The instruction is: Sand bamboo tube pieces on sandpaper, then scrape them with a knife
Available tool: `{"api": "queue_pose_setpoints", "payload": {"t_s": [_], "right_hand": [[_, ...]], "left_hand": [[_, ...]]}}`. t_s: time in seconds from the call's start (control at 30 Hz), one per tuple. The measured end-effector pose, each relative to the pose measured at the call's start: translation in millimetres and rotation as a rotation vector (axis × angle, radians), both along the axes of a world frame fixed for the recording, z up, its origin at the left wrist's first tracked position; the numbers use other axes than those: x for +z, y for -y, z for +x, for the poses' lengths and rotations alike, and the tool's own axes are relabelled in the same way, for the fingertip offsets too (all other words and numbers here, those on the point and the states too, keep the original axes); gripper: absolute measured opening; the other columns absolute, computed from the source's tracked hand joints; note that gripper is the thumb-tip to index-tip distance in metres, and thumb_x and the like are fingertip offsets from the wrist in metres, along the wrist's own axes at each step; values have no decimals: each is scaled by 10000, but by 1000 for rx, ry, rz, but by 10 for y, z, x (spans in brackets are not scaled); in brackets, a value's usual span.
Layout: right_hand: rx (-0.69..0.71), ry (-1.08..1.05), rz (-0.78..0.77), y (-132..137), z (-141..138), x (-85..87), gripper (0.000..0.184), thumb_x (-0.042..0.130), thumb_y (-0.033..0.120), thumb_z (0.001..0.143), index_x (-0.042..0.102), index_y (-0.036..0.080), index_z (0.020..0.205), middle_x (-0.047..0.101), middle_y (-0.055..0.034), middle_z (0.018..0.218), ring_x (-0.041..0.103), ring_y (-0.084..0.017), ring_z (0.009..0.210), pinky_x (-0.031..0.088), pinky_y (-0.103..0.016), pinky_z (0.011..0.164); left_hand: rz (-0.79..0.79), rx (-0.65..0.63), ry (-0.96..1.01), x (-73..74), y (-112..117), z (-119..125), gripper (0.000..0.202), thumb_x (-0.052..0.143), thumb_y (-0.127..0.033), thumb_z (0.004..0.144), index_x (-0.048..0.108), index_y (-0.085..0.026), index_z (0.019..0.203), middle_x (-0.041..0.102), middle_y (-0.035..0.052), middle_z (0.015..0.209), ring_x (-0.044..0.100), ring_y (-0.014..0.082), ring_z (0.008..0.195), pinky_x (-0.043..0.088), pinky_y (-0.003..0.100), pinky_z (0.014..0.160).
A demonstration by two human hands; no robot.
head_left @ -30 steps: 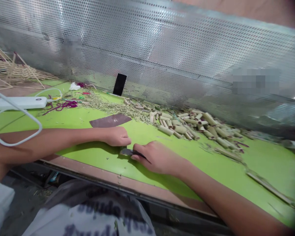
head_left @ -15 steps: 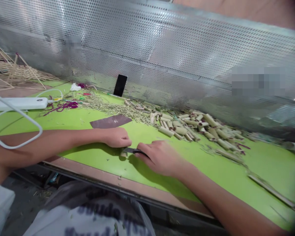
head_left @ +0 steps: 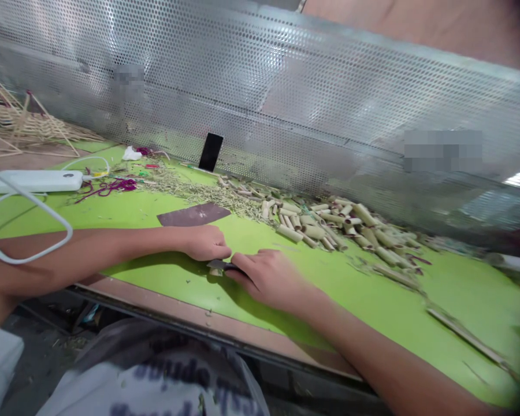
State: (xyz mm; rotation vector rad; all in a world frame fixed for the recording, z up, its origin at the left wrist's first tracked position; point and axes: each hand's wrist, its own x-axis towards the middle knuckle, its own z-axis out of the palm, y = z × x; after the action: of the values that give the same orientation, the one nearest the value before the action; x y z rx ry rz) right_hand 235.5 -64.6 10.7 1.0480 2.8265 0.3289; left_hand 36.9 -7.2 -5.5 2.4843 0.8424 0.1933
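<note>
My left hand (head_left: pixel 205 242) lies curled on the green table (head_left: pixel 390 306), fingers closed around a small bamboo piece (head_left: pixel 217 271) that mostly hides under it. My right hand (head_left: pixel 266 277) is closed on the dark handle of a small knife (head_left: pixel 220 265), whose blade points left and meets the piece just below my left fingertips. Both forearms rest across the table's near side.
A heap of cut bamboo tubes (head_left: pixel 338 222) and fine shavings (head_left: pixel 199 190) lies behind my hands. A dark flat cleaver blade (head_left: pixel 193 215), a phone (head_left: pixel 211 151) leaning on the perforated metal wall (head_left: pixel 286 98), a white power strip (head_left: pixel 34 181) with cable, purple string and bamboo frames sit further left.
My right hand drew the knife a little right, then pushed it back left against the piece. My left hand stayed put.
</note>
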Motion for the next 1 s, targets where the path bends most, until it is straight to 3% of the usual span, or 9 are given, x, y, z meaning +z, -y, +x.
{"api": "queue_pose_setpoints", "payload": {"t_s": [0.27, 0.57, 0.7, 1.0], "right_hand": [[-2, -14, -2, -2, -38, -6, 323, 417, 413, 1060, 626, 177, 990, 662, -39, 651, 521, -173, 538, 157, -324, 574], [-17, -5, -196, -90, 128, 41, 327, 396, 413, 1054, 619, 196, 956, 600, -12, 609, 482, -167, 527, 176, -301, 545], [3, -27, -176, -91, 48, 17, 314, 399, 404, 1051, 609, 185, 973, 616, -22, 631, 476, -167, 527, 180, -304, 552], [13, -33, -224, -80, 60, 47, 323, 383, 403, 1055, 597, 194, 934, 606, -24, 632, 465, -165, 523, 189, -302, 548]], "left_hand": [[1, -36, 40, -29, -8, -56, 445, 381, -262, 936, 314, -208, 499, 306, -28, 459, 283, 137, 496, 201, 317, 538], [26, -44, 73, -30, -11, -77, 414, 420, -223, 914, 304, -204, 517, 291, -39, 467, 270, 132, 489, 197, 316, 530], [36, -32, 76, -55, -22, -49, 435, 430, -185, 888, 271, -208, 484, 226, -41, 440, 210, 132, 469, 152, 342, 536], [33, -35, 85, -60, -31, -77, 426, 435, -182, 883, 289, -202, 484, 237, -41, 443, 229, 128, 478, 164, 332, 525]]}}
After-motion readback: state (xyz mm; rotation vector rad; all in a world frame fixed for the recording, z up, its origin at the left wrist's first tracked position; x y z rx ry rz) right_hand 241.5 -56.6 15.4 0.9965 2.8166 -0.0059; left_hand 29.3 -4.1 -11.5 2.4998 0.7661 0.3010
